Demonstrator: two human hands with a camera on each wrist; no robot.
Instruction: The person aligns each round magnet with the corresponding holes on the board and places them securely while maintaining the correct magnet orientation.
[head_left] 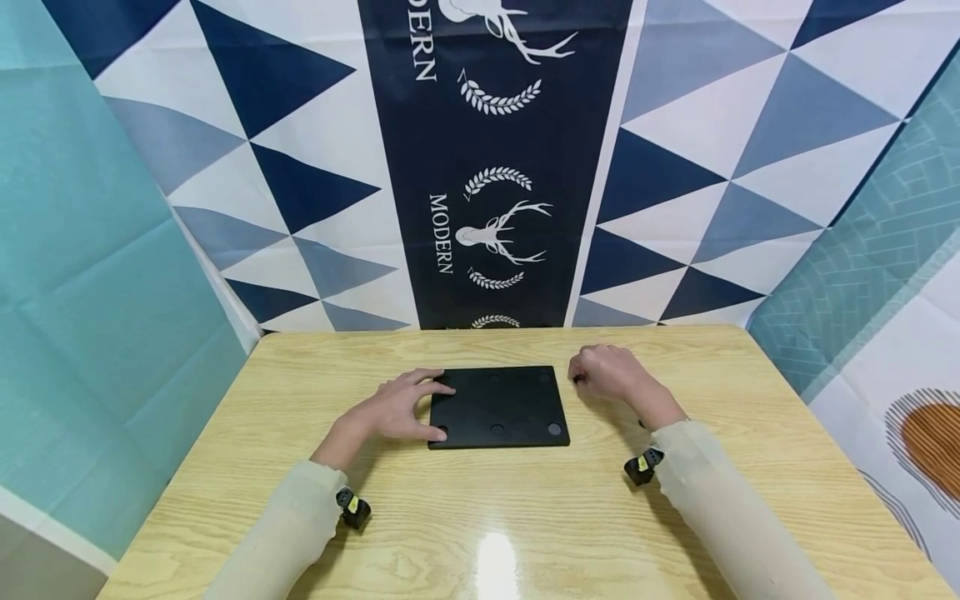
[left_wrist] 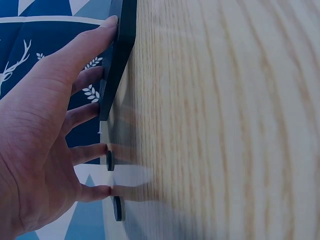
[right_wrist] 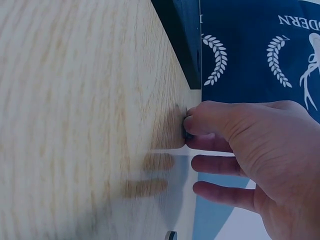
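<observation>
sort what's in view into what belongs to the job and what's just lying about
Likely the job:
black board, touched by the left hand
small dark piece, pinched by the right hand
loose black discs on the table

Just around:
patterned backdrop
wrist cameras

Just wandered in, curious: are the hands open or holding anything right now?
Left hand: open, touching the black board.
Right hand: pinching a small dark piece.
</observation>
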